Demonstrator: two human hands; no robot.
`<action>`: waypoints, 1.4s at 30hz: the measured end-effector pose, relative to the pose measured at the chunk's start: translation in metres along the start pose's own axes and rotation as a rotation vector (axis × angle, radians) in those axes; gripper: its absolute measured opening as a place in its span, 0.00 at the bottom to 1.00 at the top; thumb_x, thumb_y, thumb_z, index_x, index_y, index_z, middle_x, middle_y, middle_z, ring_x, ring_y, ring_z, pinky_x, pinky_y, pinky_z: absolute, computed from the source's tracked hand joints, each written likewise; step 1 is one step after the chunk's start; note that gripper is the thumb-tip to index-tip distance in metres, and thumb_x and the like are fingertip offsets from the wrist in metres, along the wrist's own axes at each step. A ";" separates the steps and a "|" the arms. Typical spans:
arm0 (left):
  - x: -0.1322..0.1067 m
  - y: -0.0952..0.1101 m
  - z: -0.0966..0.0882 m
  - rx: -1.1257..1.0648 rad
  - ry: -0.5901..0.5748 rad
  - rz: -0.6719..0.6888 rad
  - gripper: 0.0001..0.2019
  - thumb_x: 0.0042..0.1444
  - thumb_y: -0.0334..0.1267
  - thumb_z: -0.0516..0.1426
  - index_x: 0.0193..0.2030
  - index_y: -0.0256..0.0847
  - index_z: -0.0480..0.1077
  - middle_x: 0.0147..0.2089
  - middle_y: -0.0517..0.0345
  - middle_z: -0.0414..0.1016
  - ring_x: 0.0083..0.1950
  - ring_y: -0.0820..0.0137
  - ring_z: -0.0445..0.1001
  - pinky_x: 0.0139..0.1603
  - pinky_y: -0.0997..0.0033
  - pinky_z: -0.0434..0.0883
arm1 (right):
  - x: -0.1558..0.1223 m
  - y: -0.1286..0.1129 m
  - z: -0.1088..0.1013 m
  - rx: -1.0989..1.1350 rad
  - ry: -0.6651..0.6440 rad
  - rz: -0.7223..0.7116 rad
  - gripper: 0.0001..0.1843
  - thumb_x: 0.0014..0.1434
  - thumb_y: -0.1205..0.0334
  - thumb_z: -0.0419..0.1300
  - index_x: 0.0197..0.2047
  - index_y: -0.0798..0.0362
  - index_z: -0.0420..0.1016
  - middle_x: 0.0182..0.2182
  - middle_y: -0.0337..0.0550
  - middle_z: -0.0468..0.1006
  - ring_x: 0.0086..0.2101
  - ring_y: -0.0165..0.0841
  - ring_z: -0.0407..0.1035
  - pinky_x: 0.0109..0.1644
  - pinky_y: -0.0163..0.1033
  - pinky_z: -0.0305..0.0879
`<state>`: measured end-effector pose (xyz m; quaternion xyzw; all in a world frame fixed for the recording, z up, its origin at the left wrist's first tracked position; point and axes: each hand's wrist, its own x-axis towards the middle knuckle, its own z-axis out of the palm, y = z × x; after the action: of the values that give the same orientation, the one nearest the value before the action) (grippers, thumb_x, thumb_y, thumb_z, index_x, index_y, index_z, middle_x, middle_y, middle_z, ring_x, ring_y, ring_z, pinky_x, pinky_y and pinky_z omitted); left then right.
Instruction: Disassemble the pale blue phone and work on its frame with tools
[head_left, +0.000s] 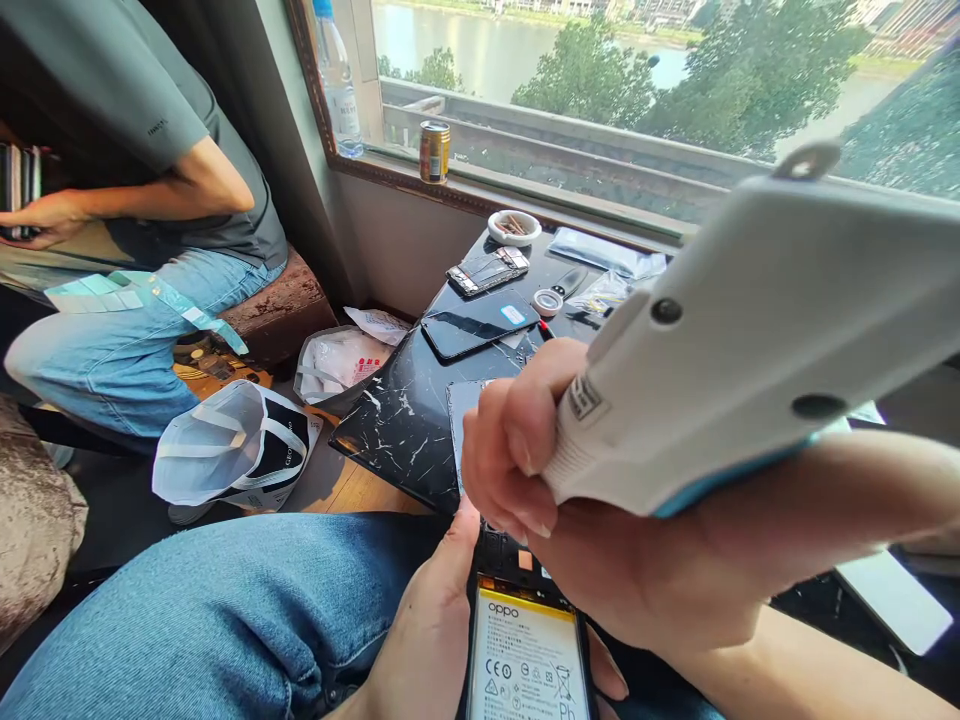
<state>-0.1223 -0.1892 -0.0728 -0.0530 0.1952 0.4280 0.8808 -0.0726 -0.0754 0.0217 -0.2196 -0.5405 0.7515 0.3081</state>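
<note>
I am working with both hands raised over my lap, holding two separate items apart from each other. My left hand [427,640] is gripping an opened OPPO smartphone [502,570] with its back off, its printed battery [525,655] facing up. The thumb is pressing along the phone's left edge, and one fingertip [608,672] is curling around from behind at the right edge. My right hand [600,560] is closing its curled fingers [517,445] around the lower end of a white plastic casing [757,330], which has a blue edge, a barcode label, and two dark round holes. The casing is tilting up and away to the right, just above the phone and not touching it. Beyond the hands, a black marble-patterned table [397,440] is carrying a dark smartphone [480,322], a partly dismantled phone [487,270], and a small white dish [514,228]. To the left, a seated co-worker's hand [41,215] is resting on a stack of dark flat items [19,190]. Bags are lying on the floor below the table.
</note>
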 end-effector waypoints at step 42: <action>0.003 0.007 0.010 -0.079 0.163 -0.006 0.51 0.59 0.72 0.29 0.46 0.31 0.78 0.32 0.42 0.81 0.30 0.60 0.83 0.31 0.69 0.72 | 0.016 0.016 -0.030 0.157 0.206 -0.354 0.31 0.50 0.25 0.60 0.25 0.47 0.69 0.14 0.32 0.60 0.16 0.29 0.53 0.19 0.37 0.52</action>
<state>-0.1229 -0.1801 -0.0640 -0.1231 0.2489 0.4269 0.8606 -0.0680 -0.0479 -0.0030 -0.1722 -0.4759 0.6990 0.5052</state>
